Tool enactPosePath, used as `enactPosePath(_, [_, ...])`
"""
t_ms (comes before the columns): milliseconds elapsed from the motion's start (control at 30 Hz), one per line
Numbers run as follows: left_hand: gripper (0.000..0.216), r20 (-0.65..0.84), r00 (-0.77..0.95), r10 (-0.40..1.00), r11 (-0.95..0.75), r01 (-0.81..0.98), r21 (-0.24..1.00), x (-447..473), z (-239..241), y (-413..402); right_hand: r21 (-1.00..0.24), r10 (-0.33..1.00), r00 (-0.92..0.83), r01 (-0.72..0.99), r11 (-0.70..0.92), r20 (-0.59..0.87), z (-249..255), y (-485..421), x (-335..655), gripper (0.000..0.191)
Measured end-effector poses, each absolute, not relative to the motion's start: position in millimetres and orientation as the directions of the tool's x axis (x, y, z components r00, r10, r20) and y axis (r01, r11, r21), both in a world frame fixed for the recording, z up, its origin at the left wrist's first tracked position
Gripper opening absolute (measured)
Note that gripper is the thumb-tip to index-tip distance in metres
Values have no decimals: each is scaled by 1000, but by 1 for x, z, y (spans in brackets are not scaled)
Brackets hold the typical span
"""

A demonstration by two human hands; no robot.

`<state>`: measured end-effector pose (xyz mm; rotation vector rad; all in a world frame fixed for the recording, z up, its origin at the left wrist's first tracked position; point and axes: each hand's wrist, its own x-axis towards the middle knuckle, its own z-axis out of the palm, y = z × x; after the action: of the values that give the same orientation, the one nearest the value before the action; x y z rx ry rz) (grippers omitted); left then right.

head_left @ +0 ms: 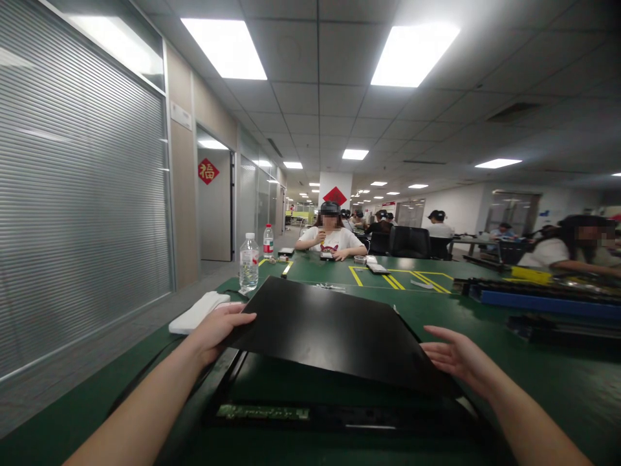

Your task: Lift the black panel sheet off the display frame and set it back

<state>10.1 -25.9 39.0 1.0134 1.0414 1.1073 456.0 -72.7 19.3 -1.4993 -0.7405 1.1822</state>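
Note:
A flat, dark, glossy panel (325, 327), like a screen sheet, is tilted above the green table. My left hand (220, 330) grips its left edge, thumb on top and the other fingers underneath. At the panel's right edge, my right hand (449, 353) has its thumb and fingers stretched apart; whether its fingertips touch the edge I cannot tell. Below the panel lies a black frame (334, 417) with a green circuit board (264, 412) along its near side. The panel hides much of the frame's far part.
Beyond my left hand are a white folded pad (198, 312), a clear water bottle (249, 262) and a red-capped bottle (268, 241). A person (332, 236) sits across the green table (548, 395). Dark strips and a blue bar (538, 303) lie at right, near another person (567, 249).

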Motion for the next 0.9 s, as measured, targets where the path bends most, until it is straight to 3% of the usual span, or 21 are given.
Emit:
enactPosePath(300, [27,-141,109,984,151,-86,985,11,39,-26,-960,888,378,-6,-280,-262,21,-73,454,53])
enactPosePath(533, [29,-119,106,987,129,-93,987,7,39,-25,-959,906,313,-103,-265,-284,18,-70,452,52])
enactPosePath(900, [32,-126,151,980,132,-30,991,9,37,-26,-961,874,408,-31,-274,-263,11,-63,462,51])
